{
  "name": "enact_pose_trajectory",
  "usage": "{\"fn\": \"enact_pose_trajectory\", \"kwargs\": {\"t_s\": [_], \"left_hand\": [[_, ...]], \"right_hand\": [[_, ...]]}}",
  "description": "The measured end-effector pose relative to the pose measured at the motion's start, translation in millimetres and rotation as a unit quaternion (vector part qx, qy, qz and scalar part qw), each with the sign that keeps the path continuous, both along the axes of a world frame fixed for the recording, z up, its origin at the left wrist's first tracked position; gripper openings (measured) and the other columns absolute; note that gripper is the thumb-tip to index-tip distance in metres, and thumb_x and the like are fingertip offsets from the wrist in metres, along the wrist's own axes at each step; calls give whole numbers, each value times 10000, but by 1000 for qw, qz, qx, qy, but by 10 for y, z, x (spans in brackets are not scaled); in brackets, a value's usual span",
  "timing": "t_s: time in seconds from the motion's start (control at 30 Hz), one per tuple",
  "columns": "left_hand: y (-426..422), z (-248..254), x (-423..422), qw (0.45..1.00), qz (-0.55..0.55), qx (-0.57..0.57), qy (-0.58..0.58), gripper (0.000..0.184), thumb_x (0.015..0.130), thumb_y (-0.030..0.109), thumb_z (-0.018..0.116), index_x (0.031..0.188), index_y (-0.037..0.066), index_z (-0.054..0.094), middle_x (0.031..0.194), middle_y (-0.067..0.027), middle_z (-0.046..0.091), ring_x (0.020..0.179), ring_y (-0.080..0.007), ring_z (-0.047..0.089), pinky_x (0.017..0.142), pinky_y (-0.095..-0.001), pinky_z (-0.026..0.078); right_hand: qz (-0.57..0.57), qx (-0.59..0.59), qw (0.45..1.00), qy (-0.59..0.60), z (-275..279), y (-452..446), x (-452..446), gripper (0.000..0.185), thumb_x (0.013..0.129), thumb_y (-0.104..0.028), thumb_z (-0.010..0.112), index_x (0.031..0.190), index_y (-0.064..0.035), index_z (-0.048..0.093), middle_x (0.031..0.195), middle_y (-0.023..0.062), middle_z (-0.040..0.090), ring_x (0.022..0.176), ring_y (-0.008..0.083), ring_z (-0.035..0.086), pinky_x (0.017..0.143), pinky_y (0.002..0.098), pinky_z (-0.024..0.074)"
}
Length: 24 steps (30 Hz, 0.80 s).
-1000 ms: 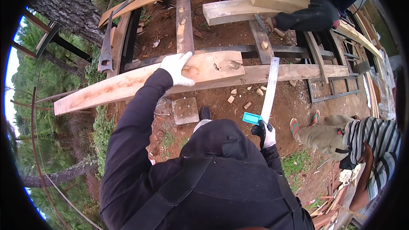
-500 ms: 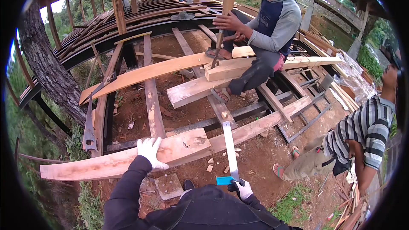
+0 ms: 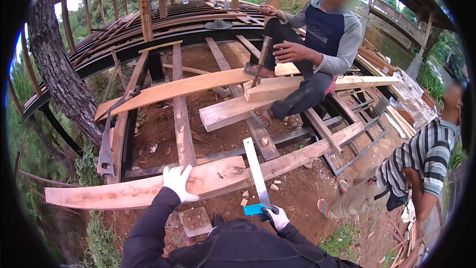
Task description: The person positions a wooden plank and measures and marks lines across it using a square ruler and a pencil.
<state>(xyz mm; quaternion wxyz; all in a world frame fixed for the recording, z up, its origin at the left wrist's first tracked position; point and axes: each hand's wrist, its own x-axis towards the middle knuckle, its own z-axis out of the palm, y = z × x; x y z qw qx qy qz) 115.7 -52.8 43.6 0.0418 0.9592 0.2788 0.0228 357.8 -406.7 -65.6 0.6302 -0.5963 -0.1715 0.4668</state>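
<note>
My left hand (image 3: 178, 183), in a white glove, rests with spread fingers on a thick reddish plank (image 3: 114, 193) that lies across the frame. My right hand (image 3: 275, 217), gloved in white and black, is closed on a try square. The square (image 3: 257, 173) has a long metal blade and a turquoise handle (image 3: 253, 209); its blade points up and away, near the plank's right end. Behind that end, a longer beam (image 3: 317, 150) runs to the right.
A person (image 3: 317, 34) sits on beams beside an upright chisel (image 3: 261, 59). Another person (image 3: 414, 159) in a striped shirt stands at right. A handsaw (image 3: 106, 154) leans at left by a tree trunk (image 3: 64, 64). Wood offcuts and a concrete block (image 3: 195, 221) lie on the ground.
The view has tilted up since the first frame. The square has swung left, nearer the plank's end. The seated person's hands have moved apart, away from the chisel.
</note>
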Motion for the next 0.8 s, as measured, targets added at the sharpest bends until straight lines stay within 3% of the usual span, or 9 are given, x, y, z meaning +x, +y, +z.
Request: {"fn": "enact_pose_trajectory", "kwargs": {"t_s": [0.17, 0.4, 0.47, 0.67, 0.8], "left_hand": [[-30, -8, 7, 1000, -7, 4, -18, 1213, 548, 689, 838, 1523, 93, 430, 1439, -231, 498, 1363, -417, 429, 1183, -629, 158], [-37, 0, -16, 999, -14, 5, -33, 1220, 545, 717, 826, 1516, 89, 439, 1433, -231, 506, 1353, -413, 439, 1182, -634, 159], [-80, 62, -11, 998, -12, -3, -56, 1107, 635, 699, 792, 1500, 90, 464, 1419, -232, 519, 1340, -412, 452, 1177, -636, 177], [-48, -148, 51, 991, 26, -1, -132, 785, 824, 582, 699, 1424, 95, 560, 1314, -202, 612, 1266, -376, 522, 1166, -605, 230], [40, -346, 107, 983, 64, 19, -171, 636, 851, 488, 694, 1336, 85, 608, 1211, -183, 671, 1184, -355, 588, 1120, -575, 318]], "right_hand": [[-16, 21, 998, 53, -18, -29, -98, 272, 998, -208, 694, 1161, 9, 671, 892, 76, 725, 771, 155, 700, 714, 309, 571], [-16, -33, 999, 3, 47, -109, -77, 289, 1013, -205, 666, 1193, 21, 670, 957, 94, 742, 828, 174, 723, 765, 323, 595], [-29, -37, 996, -71, 73, -96, -15, 278, 1002, -199, 681, 1183, 12, 682, 972, 71, 736, 835, 157, 713, 774, 312, 590], [-90, 41, 984, -148, 536, 65, 171, 242, 983, -116, 680, 1178, 27, 684, 1023, 41, 726, 916, 108, 653, 854, 288, 533], [-113, 51, 965, -232, 641, 302, 391, 257, 968, -125, 704, 1171, 31, 699, 1017, 34, 722, 922, 101, 631, 855, 281, 517]]}}
